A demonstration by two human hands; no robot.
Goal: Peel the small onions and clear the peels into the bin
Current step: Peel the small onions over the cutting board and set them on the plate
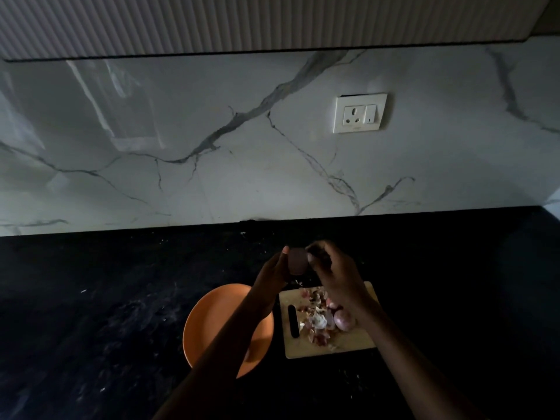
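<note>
left hand [274, 269] raised over the dark counter [91, 313], fingers and thumb curled round a small onion [298, 262], holding it up off the board, probably so the skin can be pulled free without the bulb rolling. right hand [333, 268] close against it from the other side, fingertips bunched at the onion's edge, seemingly pinching a strip of skin, though too dim there to tell for sure whether anything sits between them. held well forward of the body, beyond the far edge of the cutting board [351, 344], perhaps so loose flakes drop near the heap below rather than scatter.

on the board: a pile of papery peels [316, 324] gathered toward the middle, with another small onion [344, 319] lying at its right edge, partly under the right forearm; peeled or not, hard to say. dark slot of the board's handle hole at the left side.

just left of the board, an orange plate [206, 316], crossed by the left forearm, likely waiting for finished onions; nothing made out on its visible part.

behind, a marble-veined backsplash [212, 131] with a wall socket [360, 113]. no bin in view, so peels not yet cleared.
</note>
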